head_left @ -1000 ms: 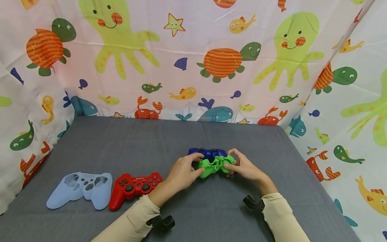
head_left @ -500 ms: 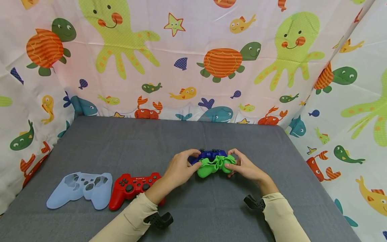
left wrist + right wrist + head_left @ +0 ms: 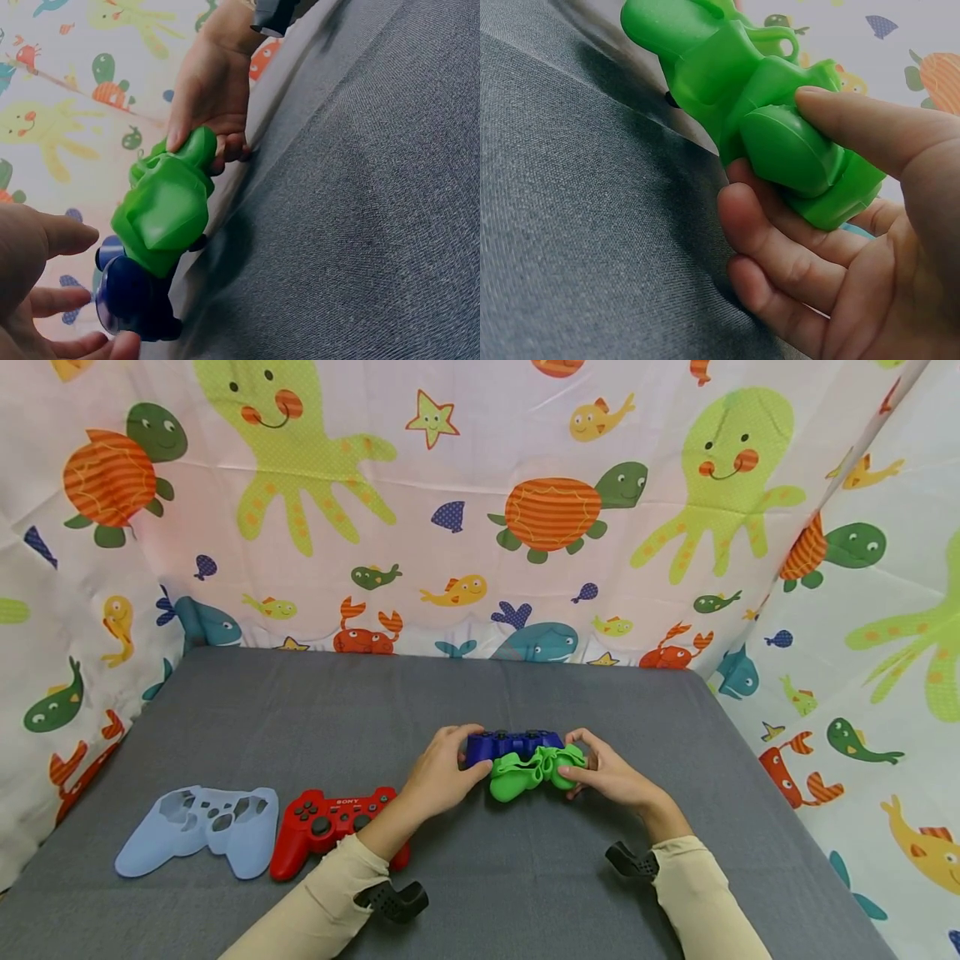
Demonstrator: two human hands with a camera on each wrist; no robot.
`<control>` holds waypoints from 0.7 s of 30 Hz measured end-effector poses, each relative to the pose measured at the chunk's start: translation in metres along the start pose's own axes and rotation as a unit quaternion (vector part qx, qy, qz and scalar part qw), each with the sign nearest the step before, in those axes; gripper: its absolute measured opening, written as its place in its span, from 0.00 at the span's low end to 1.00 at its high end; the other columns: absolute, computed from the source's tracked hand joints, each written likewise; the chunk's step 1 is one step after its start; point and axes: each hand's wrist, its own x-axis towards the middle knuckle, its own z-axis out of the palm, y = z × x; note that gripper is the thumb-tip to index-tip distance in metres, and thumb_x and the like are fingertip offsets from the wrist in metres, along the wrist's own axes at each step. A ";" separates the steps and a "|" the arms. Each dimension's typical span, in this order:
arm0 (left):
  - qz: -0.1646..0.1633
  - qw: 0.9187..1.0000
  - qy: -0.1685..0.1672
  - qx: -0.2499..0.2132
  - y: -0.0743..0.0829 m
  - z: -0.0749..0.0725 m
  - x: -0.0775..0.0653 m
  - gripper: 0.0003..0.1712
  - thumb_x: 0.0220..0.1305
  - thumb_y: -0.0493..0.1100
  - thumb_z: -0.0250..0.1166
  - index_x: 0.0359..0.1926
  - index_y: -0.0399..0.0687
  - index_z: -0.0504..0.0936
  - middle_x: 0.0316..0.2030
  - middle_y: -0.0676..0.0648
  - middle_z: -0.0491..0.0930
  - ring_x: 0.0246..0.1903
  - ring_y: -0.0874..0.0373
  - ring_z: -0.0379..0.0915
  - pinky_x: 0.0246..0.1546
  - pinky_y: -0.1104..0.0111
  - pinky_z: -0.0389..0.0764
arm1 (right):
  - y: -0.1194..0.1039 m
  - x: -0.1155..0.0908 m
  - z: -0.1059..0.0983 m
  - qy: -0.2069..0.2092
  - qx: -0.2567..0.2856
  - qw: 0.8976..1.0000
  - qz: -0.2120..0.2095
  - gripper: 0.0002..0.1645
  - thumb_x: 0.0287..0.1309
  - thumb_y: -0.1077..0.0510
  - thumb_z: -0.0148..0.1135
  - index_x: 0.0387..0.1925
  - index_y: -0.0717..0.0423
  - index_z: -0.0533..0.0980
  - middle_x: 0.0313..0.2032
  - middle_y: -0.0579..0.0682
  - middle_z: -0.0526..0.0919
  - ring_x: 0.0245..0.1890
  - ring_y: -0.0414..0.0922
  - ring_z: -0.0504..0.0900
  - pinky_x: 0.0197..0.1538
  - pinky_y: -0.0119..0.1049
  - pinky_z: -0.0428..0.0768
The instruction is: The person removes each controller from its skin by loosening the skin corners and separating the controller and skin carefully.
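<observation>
A blue game controller is partly covered by a crumpled green silicone controller cover, raised above the table in the left wrist view. My right hand grips the right end of the cover, thumb on top and fingers beneath; the right wrist view shows the green silicone bunched in that grasp. At the controller's bare left end is my left hand. Its thumb stands apart from the controller's blue grip, while its fingertips are right beside that grip. The controller's right part is hidden by the cover.
A red controller lies on the grey tabletop, partly behind the left forearm. Left of it lies a light blue silicone cover. A patterned curtain rises behind the table.
My left hand has moved left off the green cover to the controller's left end, exposing more blue. The right hand keeps its grip in nearly the same place.
</observation>
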 end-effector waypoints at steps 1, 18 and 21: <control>-0.005 1.000 -0.008 -0.004 -0.001 0.001 0.001 0.31 0.67 0.49 0.67 0.69 0.54 0.73 0.65 0.39 0.71 0.45 0.51 0.77 0.39 0.61 0.76 | 0.000 0.000 0.000 0.000 0.000 1.000 0.000 0.26 0.70 0.60 0.60 0.58 0.66 0.58 0.24 0.53 0.84 0.27 0.49 0.89 0.39 0.43 0.86; -0.106 0.959 -0.053 -0.256 -0.011 0.009 0.009 0.40 0.65 0.34 0.68 0.75 0.43 0.63 0.57 0.29 0.81 0.37 0.48 0.87 0.37 0.59 0.87 | -0.003 -0.003 -0.003 -0.009 0.006 1.000 0.019 0.33 0.66 0.60 0.65 0.62 0.64 0.56 0.30 0.57 0.84 0.32 0.49 0.89 0.43 0.41 0.85; -0.115 0.956 -0.049 -0.265 -0.009 0.009 0.009 0.39 0.65 0.34 0.68 0.75 0.42 0.64 0.52 0.29 0.83 0.38 0.46 0.88 0.39 0.59 0.88 | -0.005 -0.004 -0.004 -0.016 0.002 0.999 0.029 0.40 0.62 0.60 0.70 0.64 0.63 0.54 0.30 0.50 0.82 0.31 0.46 0.86 0.41 0.39 0.83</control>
